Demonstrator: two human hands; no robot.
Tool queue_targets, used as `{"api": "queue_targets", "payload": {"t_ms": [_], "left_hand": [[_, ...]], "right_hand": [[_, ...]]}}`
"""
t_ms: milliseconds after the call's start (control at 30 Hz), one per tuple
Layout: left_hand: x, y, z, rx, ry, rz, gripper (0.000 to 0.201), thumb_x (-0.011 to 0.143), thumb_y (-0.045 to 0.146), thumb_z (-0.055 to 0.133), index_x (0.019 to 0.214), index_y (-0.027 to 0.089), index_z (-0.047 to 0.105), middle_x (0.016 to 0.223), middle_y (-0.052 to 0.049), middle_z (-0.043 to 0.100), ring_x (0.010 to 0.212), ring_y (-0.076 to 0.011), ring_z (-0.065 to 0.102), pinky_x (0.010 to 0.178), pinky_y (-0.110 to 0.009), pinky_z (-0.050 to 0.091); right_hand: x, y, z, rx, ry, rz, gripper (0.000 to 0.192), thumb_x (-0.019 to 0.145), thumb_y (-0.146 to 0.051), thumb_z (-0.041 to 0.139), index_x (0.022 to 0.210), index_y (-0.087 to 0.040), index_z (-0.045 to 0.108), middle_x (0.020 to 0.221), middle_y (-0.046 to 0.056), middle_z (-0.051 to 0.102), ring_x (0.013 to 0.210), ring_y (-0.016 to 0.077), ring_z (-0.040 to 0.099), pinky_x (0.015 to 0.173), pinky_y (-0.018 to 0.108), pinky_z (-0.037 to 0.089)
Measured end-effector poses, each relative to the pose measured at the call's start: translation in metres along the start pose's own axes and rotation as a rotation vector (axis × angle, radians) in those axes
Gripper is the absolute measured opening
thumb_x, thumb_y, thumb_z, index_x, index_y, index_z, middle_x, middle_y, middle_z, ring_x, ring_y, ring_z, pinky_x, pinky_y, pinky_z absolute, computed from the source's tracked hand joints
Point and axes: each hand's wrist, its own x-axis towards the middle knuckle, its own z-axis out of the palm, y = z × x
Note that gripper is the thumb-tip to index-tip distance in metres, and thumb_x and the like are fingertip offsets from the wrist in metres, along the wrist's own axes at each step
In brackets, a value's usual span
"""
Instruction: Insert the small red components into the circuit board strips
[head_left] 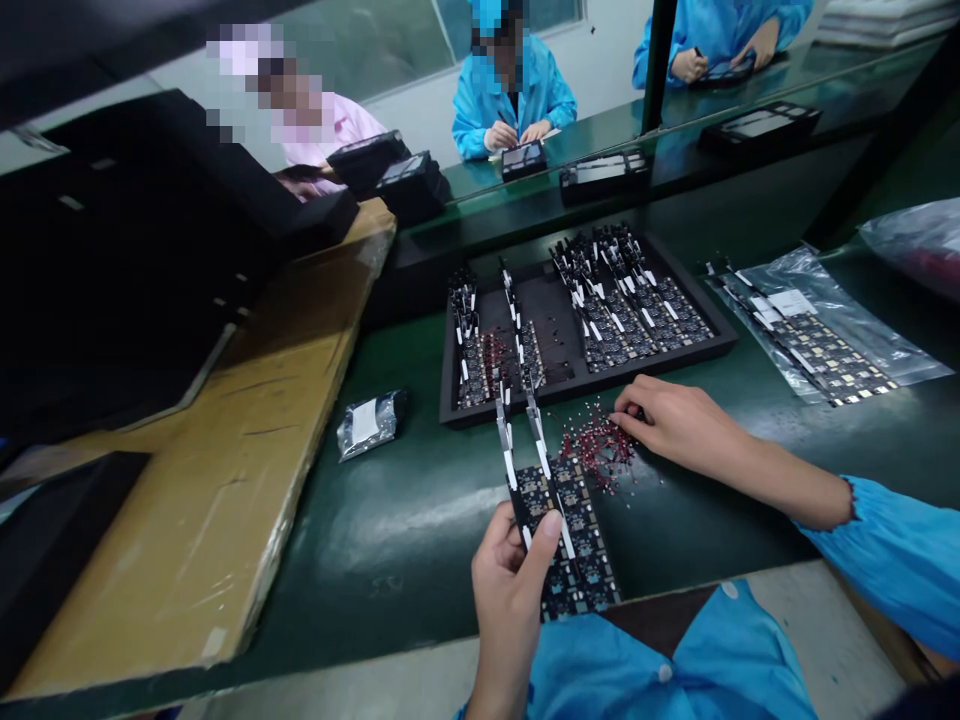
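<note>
My left hand [514, 590] grips a dark circuit board panel [581, 535] by its left side, thumb on top. Black and white flat strips [536, 425] run along the panel and stick out past its far end. Beyond the panel lies a loose pile of small red and white parts [600, 447] on the green bench. My right hand [667, 415] is at the right edge of that pile, with thumb and fingertips pinched together. Whatever may be between those fingertips is too small to make out.
A black tray [720, 345] with several similar panels stands behind the pile. To the right, another panel [832, 360] lies on a clear plastic bag [892, 350]. A small silvery packet [367, 425] and a cardboard sheet [300, 370] are leftward. Several co-workers [514, 100] sit across the bench.
</note>
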Motion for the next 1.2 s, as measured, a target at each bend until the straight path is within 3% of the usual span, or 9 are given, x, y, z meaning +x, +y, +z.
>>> {"api": "queue_targets", "payload": {"t_ms": [133,333,567,767,900,1000,1100,1200], "left_hand": [[-0.001,0.000,0.000,-0.005,-0.010,0.025,0.036,0.071,0.038,0.083,0.099,0.017,0.077,0.066,-0.008,0.081,0.058,-0.0319,0.076,0.051,-0.034,0.060],[0.000,-0.001,0.000,0.001,-0.009,0.048,0.035,0.072,0.037,0.082,0.101,0.018,0.076,0.069,-0.009,0.081,0.055,-0.0295,0.075,0.049,-0.031,0.059],[0.000,0.002,0.003,-0.023,0.008,0.063,0.035,0.073,0.037,0.081,0.102,0.017,0.076,0.071,-0.010,0.082,0.055,-0.0300,0.075,0.050,-0.032,0.060],[0.001,0.002,0.005,-0.039,0.014,0.066,0.034,0.075,0.036,0.080,0.102,0.018,0.074,0.075,-0.011,0.083,0.060,-0.0310,0.076,0.056,-0.034,0.061],[0.001,0.004,0.005,-0.038,-0.009,0.100,0.033,0.077,0.034,0.079,0.104,0.018,0.073,0.081,-0.012,0.082,0.065,-0.0307,0.076,0.059,-0.034,0.060],[0.001,0.004,0.005,-0.019,-0.031,0.109,0.035,0.074,0.032,0.082,0.106,0.019,0.074,0.084,-0.013,0.082,0.068,-0.0320,0.075,0.059,-0.035,0.061],[0.000,0.005,0.005,0.029,-0.042,0.095,0.035,0.073,0.031,0.083,0.105,0.020,0.075,0.083,-0.013,0.082,0.069,-0.0341,0.075,0.058,-0.037,0.061],[-0.002,0.006,0.006,0.074,-0.037,0.105,0.034,0.073,0.031,0.083,0.103,0.019,0.075,0.079,-0.011,0.082,0.067,-0.0334,0.076,0.057,-0.035,0.061]], "right_hand": [[0.000,0.003,-0.005,0.092,0.003,0.019,0.017,0.098,-0.031,0.057,0.093,-0.023,0.071,0.086,0.001,0.069,0.071,0.0171,0.061,0.062,0.030,0.039],[-0.010,0.000,-0.013,0.365,0.047,0.047,0.024,0.099,-0.043,0.055,0.097,-0.024,0.068,0.095,0.003,0.072,0.078,0.0183,0.063,0.067,0.030,0.046],[-0.017,-0.007,-0.011,0.594,-0.021,0.092,0.026,0.095,-0.047,0.061,0.095,-0.022,0.068,0.081,0.002,0.066,0.068,0.0167,0.057,0.061,0.030,0.045],[-0.021,-0.015,-0.014,0.804,-0.219,0.173,0.025,0.095,-0.048,0.063,0.095,-0.023,0.067,0.060,-0.002,0.065,0.052,0.0143,0.061,0.048,0.025,0.043],[-0.026,-0.023,-0.015,0.949,-0.441,0.182,0.022,0.094,-0.046,0.064,0.092,-0.024,0.066,0.098,0.005,0.079,0.043,0.0110,0.066,0.035,0.022,0.038],[-0.029,-0.028,-0.012,0.929,-0.557,0.176,0.018,0.095,-0.041,0.064,0.090,-0.023,0.067,0.095,0.003,0.080,0.039,0.0079,0.061,0.034,0.020,0.033],[-0.030,-0.032,-0.005,0.882,-0.587,0.166,0.016,0.093,-0.037,0.065,0.088,-0.022,0.067,0.083,0.000,0.076,0.038,0.0058,0.053,0.038,0.020,0.033],[-0.029,-0.032,0.002,0.834,-0.534,0.142,0.014,0.093,-0.035,0.064,0.088,-0.022,0.066,0.070,-0.004,0.064,0.048,0.0084,0.048,0.045,0.022,0.036]]}}
